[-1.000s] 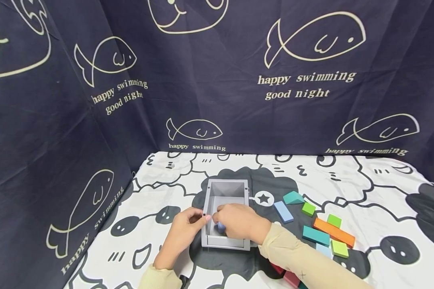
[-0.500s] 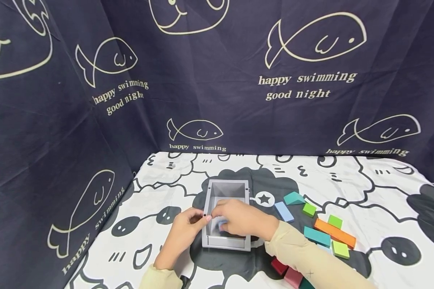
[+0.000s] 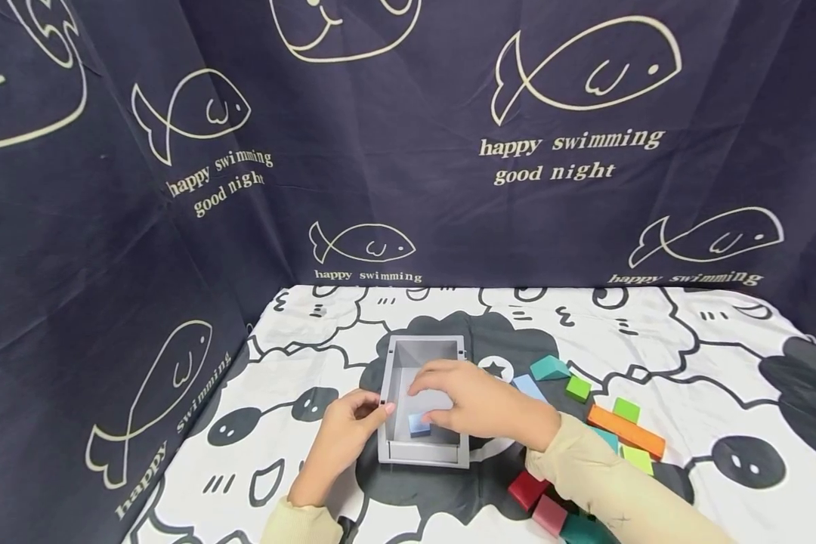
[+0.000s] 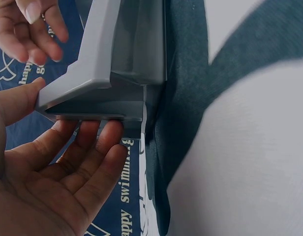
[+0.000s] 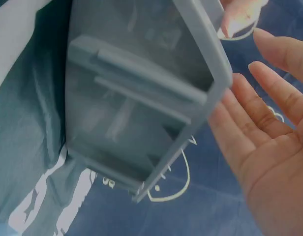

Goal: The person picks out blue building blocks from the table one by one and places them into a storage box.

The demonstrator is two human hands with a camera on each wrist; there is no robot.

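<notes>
A grey rectangular box [image 3: 425, 454] stands on the patterned cloth, its open top facing up. My left hand [image 3: 345, 434] grips its left rim; the left wrist view shows the thumb on top and curled fingers [image 4: 110, 135] beneath the rim. On the box floor, near the front end, lies a small light blue block [image 3: 418, 425]. Above it hovers my right hand [image 3: 479, 400], thumb and fingers spread apart, holding nothing. In the right wrist view those fingers [image 5: 259, 110] are extended beside the box rim [image 5: 210, 59].
Right of the box lie loose blocks: a blue one [image 3: 529, 387], a teal wedge [image 3: 549, 368], a green cube [image 3: 578, 388], an orange bar [image 3: 625, 431] and others. Nearer me are a red block [image 3: 527, 489] and a pink block [image 3: 550, 515]. A dark fish-print curtain [image 3: 449, 189] hangs behind.
My right hand has let go of the light blue block inside the box, spread its fingers and drawn back to the right. The left hand has kept its grip on the rim.
</notes>
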